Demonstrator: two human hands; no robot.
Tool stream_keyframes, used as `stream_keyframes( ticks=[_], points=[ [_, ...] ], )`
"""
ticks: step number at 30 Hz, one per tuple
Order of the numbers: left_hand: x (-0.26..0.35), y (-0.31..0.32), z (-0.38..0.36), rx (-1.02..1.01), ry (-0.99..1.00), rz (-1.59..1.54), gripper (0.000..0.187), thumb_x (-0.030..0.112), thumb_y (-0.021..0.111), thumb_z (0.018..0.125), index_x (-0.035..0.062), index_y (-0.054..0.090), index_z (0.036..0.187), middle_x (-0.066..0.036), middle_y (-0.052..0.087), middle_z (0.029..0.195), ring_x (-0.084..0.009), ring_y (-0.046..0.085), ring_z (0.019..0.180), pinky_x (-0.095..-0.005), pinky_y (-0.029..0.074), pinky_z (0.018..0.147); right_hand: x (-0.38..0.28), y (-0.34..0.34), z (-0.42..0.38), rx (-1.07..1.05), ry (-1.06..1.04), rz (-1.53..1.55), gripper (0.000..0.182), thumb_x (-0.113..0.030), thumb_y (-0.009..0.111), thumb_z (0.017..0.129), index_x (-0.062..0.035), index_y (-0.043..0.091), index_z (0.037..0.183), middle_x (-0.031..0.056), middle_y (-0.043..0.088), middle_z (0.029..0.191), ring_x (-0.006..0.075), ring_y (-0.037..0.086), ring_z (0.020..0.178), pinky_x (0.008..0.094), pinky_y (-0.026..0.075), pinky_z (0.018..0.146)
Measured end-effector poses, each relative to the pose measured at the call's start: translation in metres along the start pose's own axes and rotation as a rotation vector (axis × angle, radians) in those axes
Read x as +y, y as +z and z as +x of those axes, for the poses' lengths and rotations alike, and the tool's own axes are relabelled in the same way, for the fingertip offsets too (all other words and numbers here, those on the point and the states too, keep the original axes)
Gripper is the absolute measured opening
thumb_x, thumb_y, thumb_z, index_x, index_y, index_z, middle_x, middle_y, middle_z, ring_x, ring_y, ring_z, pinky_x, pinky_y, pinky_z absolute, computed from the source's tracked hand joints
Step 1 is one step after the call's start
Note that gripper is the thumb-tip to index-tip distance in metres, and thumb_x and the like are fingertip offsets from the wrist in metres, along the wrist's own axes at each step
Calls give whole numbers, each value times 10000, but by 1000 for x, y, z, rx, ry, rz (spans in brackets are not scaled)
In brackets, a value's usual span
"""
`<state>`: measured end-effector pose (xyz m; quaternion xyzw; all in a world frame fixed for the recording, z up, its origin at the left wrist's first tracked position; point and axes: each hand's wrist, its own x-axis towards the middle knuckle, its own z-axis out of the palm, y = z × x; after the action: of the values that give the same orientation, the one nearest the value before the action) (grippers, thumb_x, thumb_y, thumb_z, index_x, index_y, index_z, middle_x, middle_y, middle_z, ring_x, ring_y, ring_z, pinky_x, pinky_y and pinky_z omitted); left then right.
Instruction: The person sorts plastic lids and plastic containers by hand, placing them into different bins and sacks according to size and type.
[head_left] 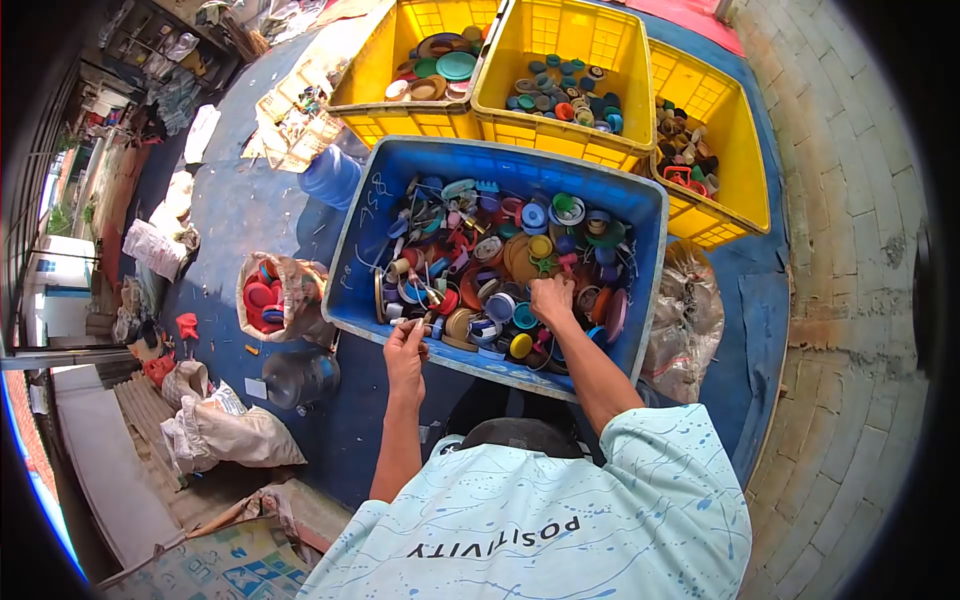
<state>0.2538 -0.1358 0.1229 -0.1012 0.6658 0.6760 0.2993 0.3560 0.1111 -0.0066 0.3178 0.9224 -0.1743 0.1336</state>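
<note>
A blue bin (345, 285) in front of me holds a heap of mixed plastic caps and lids (490, 250). My right hand (552, 297) is down in the heap, fingers bent together; their tips are hidden, so what they grip does not show. Just beyond it lie a green star-shaped piece (544, 265) and a tan round lid (519, 258). At the bin's near left rim is my left hand (405, 345), thumb and fingers pinched. Something small and pale shows at its fingertips, too small to name. A turquoise cap (525, 316) and a yellow cap (521, 346) lie left of my right wrist.
Behind the bin stand three yellow crates (560, 125) with sorted caps. A sack of red lids (285, 290) and a clear water jug (300, 380) are on the left. Another sack (685, 320) sits against the right side, near a paved strip (850, 300).
</note>
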Motion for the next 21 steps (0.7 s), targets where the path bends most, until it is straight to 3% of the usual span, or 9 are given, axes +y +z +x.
stream_keyframes(
  ticks=[6,9,10,13,14,15,17,18,21],
  points=[
    [3,18,5,0,35,196,122,197,635,900,90,630,956,12,632,833,-39,496,634,-190,377,559,7,-11,-9,-29,83,107,163,-191,637,765,-128,716,893,168,680,889,340,620,938,480,439,802],
    [-5,37,19,-97,152,259,205,197,688,858,54,637,996,4,639,853,-52,529,703,-202,409,597,23,-15,-15,61,131,394,222,-241,659,783,-122,726,958,158,690,953,331,633,950,477,447,819],
    [-9,45,23,-143,187,360,225,196,695,853,37,634,999,-2,641,852,-69,557,737,-217,435,631,25,-25,-19,87,156,503,287,-257,723,748,-80,714,973,146,700,901,294,665,877,393,494,785],
    [-27,78,39,-346,210,606,294,199,724,819,-2,625,1008,-53,661,874,-143,629,820,-269,489,724,32,-56,-38,232,213,922,260,-218,714,758,-62,709,966,132,701,831,239,672,791,332,503,744],
    [-48,83,54,-398,398,836,372,238,751,770,3,624,1029,-105,677,914,-207,657,812,-302,499,720,25,-87,-54,223,290,1009,251,-187,715,787,-35,701,986,88,702,842,150,650,784,270,486,745],
    [-40,100,50,-462,365,968,400,265,761,713,34,641,1017,-160,683,917,-320,644,871,-373,495,796,30,-88,-62,265,303,1174,248,-182,709,803,-29,696,997,69,699,852,135,641,787,258,481,745],
    [-78,110,72,-634,632,1247,428,304,768,705,42,637,1018,-168,664,959,-349,596,930,-410,473,817,39,-88,-82,354,323,1506,244,-173,698,834,-16,686,1020,31,693,871,104,624,794,233,470,744],
    [-86,118,74,-686,600,1367,477,297,773,673,64,618,1059,-159,632,1010,-358,541,979,-452,442,818,41,-93,-95,397,310,1575,231,-187,694,858,-26,677,1024,-24,664,862,59,576,755,201,439,689],
    [-101,128,76,-789,817,1545,514,236,756,650,86,588,1112,-146,604,1053,-353,516,1006,-459,429,805,42,-103,-129,469,451,1710,180,-176,694,859,-51,668,985,-13,656,807,29,526,662,178,364,567]
  ],
)
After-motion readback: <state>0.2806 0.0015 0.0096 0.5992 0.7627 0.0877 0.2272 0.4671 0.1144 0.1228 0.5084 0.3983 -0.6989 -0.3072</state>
